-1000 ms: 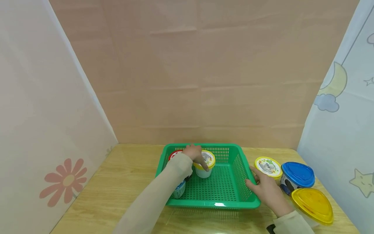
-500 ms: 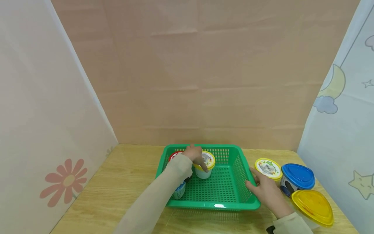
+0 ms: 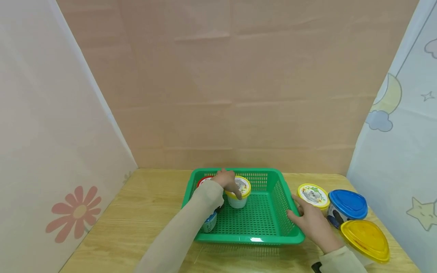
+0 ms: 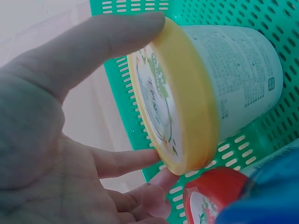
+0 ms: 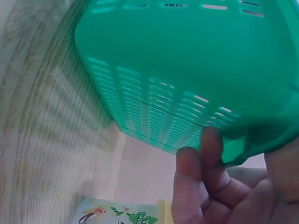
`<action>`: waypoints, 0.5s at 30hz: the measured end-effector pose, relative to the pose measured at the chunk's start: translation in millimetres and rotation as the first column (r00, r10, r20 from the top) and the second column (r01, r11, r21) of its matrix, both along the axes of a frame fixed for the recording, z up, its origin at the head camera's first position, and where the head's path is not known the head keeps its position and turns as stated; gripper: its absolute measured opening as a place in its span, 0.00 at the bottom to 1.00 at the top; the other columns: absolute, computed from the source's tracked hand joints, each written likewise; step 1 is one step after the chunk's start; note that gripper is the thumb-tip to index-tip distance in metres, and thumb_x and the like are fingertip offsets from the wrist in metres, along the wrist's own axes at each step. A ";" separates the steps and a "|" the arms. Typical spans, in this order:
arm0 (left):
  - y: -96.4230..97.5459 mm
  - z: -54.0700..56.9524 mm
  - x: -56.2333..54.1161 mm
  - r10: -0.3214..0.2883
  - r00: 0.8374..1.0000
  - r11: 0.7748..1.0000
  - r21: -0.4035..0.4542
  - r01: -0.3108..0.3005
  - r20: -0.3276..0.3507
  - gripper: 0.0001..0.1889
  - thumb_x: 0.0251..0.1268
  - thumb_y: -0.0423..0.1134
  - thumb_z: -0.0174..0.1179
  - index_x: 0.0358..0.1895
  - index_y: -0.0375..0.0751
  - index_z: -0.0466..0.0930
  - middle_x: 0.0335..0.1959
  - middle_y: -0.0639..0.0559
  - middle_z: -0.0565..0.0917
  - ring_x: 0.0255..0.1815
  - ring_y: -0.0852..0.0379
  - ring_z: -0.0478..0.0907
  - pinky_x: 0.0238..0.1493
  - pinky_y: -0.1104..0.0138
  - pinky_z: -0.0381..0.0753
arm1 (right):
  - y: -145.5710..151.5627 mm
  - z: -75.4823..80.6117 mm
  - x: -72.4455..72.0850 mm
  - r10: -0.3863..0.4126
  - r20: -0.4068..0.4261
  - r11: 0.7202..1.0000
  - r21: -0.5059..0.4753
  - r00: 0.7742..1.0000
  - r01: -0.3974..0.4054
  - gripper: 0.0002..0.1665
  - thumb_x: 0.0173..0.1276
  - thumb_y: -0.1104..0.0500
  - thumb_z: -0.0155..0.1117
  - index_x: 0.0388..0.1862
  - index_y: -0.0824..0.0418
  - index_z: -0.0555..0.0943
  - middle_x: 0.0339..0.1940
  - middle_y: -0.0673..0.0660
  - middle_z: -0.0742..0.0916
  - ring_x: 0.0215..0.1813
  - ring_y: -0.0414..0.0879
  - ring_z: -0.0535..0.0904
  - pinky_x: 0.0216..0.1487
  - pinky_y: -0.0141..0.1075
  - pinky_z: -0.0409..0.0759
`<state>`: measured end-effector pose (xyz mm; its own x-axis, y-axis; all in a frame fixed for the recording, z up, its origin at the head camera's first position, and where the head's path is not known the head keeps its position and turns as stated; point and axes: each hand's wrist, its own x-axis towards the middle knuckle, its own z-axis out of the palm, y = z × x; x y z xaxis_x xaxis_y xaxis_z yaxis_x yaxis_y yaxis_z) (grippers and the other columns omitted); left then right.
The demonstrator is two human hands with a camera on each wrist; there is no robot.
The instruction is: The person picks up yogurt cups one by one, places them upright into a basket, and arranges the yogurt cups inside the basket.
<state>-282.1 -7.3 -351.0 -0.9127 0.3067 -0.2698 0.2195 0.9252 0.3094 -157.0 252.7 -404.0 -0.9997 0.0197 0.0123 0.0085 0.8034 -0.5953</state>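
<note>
In the head view, my left hand (image 3: 226,180) reaches into the green plastic basket (image 3: 249,239). It holds a white tub (image 3: 238,203) with a yellow lid, which stands upright on the basket floor. The left wrist view shows the thumb on one side of the lid (image 4: 196,107) and fingertips at the opposite edge. Left of it are a red-lidded tub (image 3: 203,181), partly covered by my hand and sleeve, and a blue-lidded tub (image 3: 209,223). My right hand (image 3: 312,224) grips the basket's right rim, with fingers curled under it in the right wrist view.
On the table right of the basket stand a round yellow-lidded tub (image 3: 313,195), a blue-lidded container (image 3: 349,204) and a larger container with a yellow lid (image 3: 365,239). The wooden tabletop (image 3: 146,204) extends to the left. Cloth-covered walls (image 3: 235,113) enclose the back and sides.
Almost nothing differs. Both hands keep their hold on the tub and the basket; the left hand and tub shift only very slightly left.
</note>
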 end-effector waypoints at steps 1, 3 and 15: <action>-0.1 0.1 0.0 0.001 1.000 1.000 0.000 -0.001 0.002 0.37 0.49 0.54 0.77 0.63 0.45 0.75 0.61 0.40 0.70 0.56 0.44 0.66 0.46 0.55 0.79 | -0.4 -0.1 0.3 -0.002 0.001 1.000 -0.003 1.000 0.002 0.41 0.72 0.51 0.62 0.76 0.70 0.61 0.19 0.52 0.74 0.19 0.43 0.67 0.23 0.36 0.66; -0.4 0.4 0.0 0.002 1.000 1.000 0.001 -0.002 0.003 0.37 0.49 0.54 0.77 0.63 0.45 0.75 0.62 0.40 0.70 0.56 0.44 0.66 0.46 0.55 0.79 | -1.1 0.1 0.7 -0.004 -0.008 1.000 -0.001 1.000 0.004 0.41 0.72 0.51 0.62 0.75 0.70 0.62 0.17 0.51 0.71 0.18 0.43 0.65 0.22 0.36 0.64; -1.8 -0.3 -1.8 -0.032 0.999 0.999 0.001 0.032 -0.007 0.36 0.50 0.53 0.77 0.62 0.44 0.76 0.62 0.39 0.71 0.60 0.41 0.67 0.49 0.54 0.78 | -2.7 -0.2 1.5 -0.007 -0.020 1.000 0.004 1.000 0.007 0.40 0.71 0.52 0.62 0.75 0.69 0.63 0.15 0.49 0.65 0.16 0.41 0.59 0.20 0.35 0.61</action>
<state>-283.8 -9.1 -351.3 -0.9043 0.3358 -0.2636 0.2508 0.9176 0.3085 -155.6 250.0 -404.2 -0.9991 0.0265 0.0322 0.0023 0.8060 -0.5919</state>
